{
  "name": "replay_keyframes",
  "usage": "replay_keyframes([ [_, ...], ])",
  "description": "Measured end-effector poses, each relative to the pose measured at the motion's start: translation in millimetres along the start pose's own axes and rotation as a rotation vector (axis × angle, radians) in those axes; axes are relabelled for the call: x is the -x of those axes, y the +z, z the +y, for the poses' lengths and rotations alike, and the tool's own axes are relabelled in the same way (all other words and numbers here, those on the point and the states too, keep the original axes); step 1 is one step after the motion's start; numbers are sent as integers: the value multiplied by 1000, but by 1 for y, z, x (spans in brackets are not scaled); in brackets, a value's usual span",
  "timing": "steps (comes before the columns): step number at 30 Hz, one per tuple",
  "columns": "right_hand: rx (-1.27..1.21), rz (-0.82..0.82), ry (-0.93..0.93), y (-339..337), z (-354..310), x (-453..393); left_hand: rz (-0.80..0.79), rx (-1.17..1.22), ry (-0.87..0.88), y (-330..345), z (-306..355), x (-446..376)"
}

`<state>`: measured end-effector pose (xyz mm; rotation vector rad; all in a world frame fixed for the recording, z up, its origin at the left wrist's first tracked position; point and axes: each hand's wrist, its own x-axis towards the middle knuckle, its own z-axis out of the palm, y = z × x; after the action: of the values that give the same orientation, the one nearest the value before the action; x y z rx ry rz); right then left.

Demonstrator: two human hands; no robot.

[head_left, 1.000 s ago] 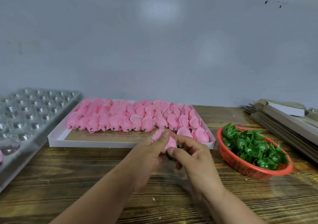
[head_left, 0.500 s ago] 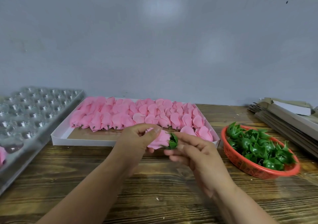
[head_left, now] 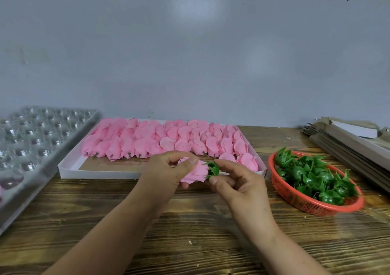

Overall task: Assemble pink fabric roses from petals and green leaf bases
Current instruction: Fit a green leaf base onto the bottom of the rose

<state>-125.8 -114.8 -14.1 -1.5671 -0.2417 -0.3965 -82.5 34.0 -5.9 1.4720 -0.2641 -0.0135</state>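
Note:
My left hand (head_left: 168, 172) grips a pink fabric rose (head_left: 195, 172) lying sideways, thumb across its petals. A green leaf base (head_left: 211, 169) sits on the rose's right end, pinched between the thumb and fingers of my right hand (head_left: 238, 182). Both hands are above the table just in front of the white tray (head_left: 69, 170), which holds several rows of pink roses (head_left: 168, 139). An orange basket (head_left: 295, 201) at the right is filled with green leaf bases (head_left: 312, 175).
A clear plastic blister tray (head_left: 31, 139) with round cells lies at the left, one pink piece in a near cell. Flat cardboard sheets (head_left: 348, 146) are stacked at the far right. The wooden table (head_left: 190, 232) ends at a grey wall behind.
The rose has been turned sideways and lifted slightly, and the green leaf base now shows on its right end. My right hand's fingers have moved onto the leaf base.

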Motion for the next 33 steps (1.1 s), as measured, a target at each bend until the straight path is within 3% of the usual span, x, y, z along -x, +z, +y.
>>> replay_keyframes([
  [9, 21, 14, -10, -2, 6, -2, 34, -163, 162, 6, 2, 5],
  [18, -152, 87, 55, 0, 10, -3, 146, -695, 602, 14, 1, 12],
  [33, -205, 47, 141, 1, 10, -1, 241, -638, 618, 18, -3, 14],
])
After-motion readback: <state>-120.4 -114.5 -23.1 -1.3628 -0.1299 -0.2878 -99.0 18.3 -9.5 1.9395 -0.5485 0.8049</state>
